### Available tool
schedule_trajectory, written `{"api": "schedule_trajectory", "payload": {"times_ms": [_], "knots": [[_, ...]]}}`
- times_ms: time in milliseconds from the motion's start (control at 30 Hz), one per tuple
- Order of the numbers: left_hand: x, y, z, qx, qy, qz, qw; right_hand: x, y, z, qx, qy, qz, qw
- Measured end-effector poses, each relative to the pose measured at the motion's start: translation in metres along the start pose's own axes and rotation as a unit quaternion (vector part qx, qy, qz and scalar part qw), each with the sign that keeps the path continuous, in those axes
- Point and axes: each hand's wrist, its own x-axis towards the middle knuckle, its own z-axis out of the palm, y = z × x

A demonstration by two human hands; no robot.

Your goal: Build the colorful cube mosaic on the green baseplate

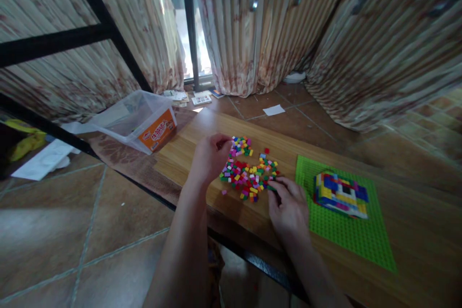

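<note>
Loose toy bricks [242,173] of many colours lie in a spread pile on the wooden board. My left hand [211,156] is at the pile's left edge, thumb and fingers curled together; whatever they may hold is hidden. At the right edge of the pile, my right hand [290,204] has its fingers closed in a pinch by some dark bricks, and I cannot make out what is between them. To the right of that hand, a green studded baseplate [342,236] carries a built block of mixed-colour bricks [341,193].
A clear plastic bin [133,118] with an orange label stands at the board's far left end. Black metal bars [108,29] cross the left side. Striped curtains [231,24] hang behind. Papers [274,109] and booklets [201,99] lie on the tiled floor.
</note>
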Motion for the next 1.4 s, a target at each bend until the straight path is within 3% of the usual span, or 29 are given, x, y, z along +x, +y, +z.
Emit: {"api": "schedule_trajectory", "payload": {"times_ms": [200, 600, 1067, 1167, 1267, 1400], "knots": [[0.003, -0.007, -0.007, -0.067, 0.077, -0.032, 0.994, 0.009, -0.006, -0.001, 0.0, 0.002, 0.002, 1.0], [0.004, -0.006, -0.005, -0.091, 0.078, -0.041, 0.992, 0.046, -0.008, 0.012, -0.003, -0.079, -0.019, 0.997], [0.004, -0.007, -0.001, -0.081, 0.071, -0.023, 0.994, 0.064, -0.019, 0.009, -0.02, -0.186, 0.064, 0.98], [0.004, -0.008, 0.0, -0.081, 0.072, -0.025, 0.994, 0.061, -0.025, 0.0, -0.009, -0.164, 0.056, 0.985], [0.004, -0.009, 0.001, -0.08, 0.064, -0.028, 0.994, 0.049, -0.026, -0.023, 0.05, -0.131, 0.062, 0.988], [0.005, -0.008, 0.005, -0.039, 0.043, -0.023, 0.998, 0.022, 0.001, -0.066, 0.109, -0.082, 0.136, 0.981]]}}
